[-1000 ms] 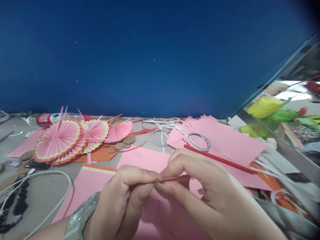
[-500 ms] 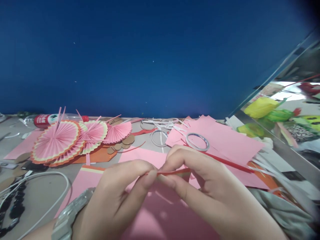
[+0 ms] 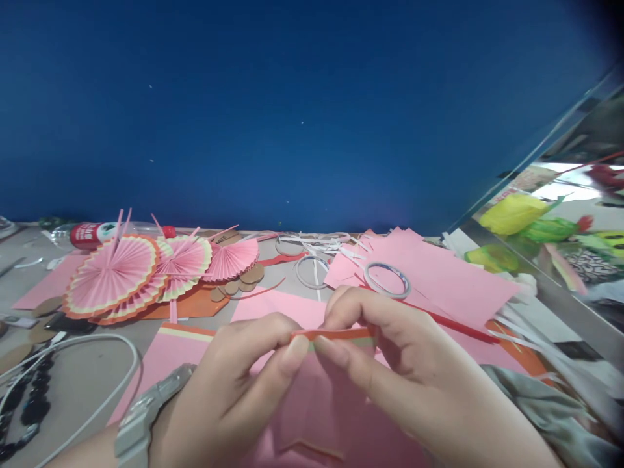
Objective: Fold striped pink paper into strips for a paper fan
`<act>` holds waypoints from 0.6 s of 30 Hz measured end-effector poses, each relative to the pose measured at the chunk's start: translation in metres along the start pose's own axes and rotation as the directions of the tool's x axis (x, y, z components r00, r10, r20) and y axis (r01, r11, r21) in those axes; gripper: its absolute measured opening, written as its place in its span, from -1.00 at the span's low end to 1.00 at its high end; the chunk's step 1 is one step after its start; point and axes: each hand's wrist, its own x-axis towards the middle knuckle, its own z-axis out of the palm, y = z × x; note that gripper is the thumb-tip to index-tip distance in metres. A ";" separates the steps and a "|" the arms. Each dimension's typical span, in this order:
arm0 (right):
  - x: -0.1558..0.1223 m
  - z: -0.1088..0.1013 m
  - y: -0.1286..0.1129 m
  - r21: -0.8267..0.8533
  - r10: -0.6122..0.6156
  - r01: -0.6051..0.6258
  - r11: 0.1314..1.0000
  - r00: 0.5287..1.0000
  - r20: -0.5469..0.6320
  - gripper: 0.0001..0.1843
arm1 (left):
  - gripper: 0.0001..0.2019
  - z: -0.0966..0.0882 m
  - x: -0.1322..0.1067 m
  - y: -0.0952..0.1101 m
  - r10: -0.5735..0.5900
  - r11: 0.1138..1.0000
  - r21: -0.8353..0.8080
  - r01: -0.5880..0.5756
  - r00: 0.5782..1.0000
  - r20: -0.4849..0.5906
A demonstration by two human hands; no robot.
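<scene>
Both hands pinch the top edge of a pink paper piece [image 3: 316,406] with an orange and green border strip [image 3: 336,335], held up just above the table. My left hand [image 3: 234,390], with a watch on its wrist, grips the strip's left end between thumb and forefinger. My right hand [image 3: 390,370] pinches the strip's middle and right part. The paper hangs down between the hands, folded in pleats. A large pink sheet [image 3: 180,354] lies under the hands.
Finished pink pleated fans [image 3: 112,273] lie at the back left beside a bottle [image 3: 92,234]. A tape ring [image 3: 387,278] and a red strip [image 3: 453,322] rest on pink sheets [image 3: 448,279] at right. White cable [image 3: 97,344] and black beads [image 3: 29,403] sit left. A blue wall [image 3: 292,110] stands behind.
The paper's top edge has turned flatter toward me, showing its orange and green border, and the hands have shifted slightly along it while keeping their pinch.
</scene>
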 end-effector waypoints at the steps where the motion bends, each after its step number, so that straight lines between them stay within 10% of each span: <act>1: 0.001 0.000 0.000 -0.001 0.006 -0.006 1.000 1.000 0.013 -0.88 | -0.75 0.000 0.000 0.000 0.005 1.000 0.020 -0.005 1.000 0.008; 18: 0.001 -0.003 0.002 -0.038 -0.030 0.033 0.999 0.995 0.097 -0.82 | -0.77 -0.001 0.003 -0.004 -0.062 0.988 -0.137 0.076 0.992 0.106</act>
